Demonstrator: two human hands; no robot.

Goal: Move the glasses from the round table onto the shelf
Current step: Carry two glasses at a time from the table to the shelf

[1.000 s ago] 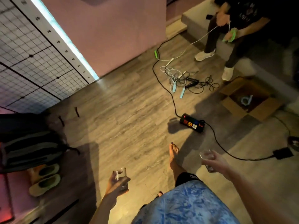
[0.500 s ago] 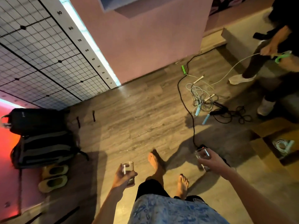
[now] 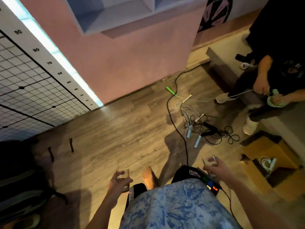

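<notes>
one glass [image 3: 123,176] sits in the left hand [image 3: 116,183], another glass [image 3: 210,162] in the right hand [image 3: 214,168], each grip wrapped round its glass, carried above the floor [image 3: 115,134]. judging by that, pickup is done and placing remains; the shelf [image 3: 125,15] is cut off at the top edge, and the round table is out of view.

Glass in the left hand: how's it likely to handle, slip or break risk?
The glass looks clear and smooth-walled, so probably slippery. The left hand wraps it one-handed, so likely light. Hard wood floor below: a drop would probably shatter it.
</notes>
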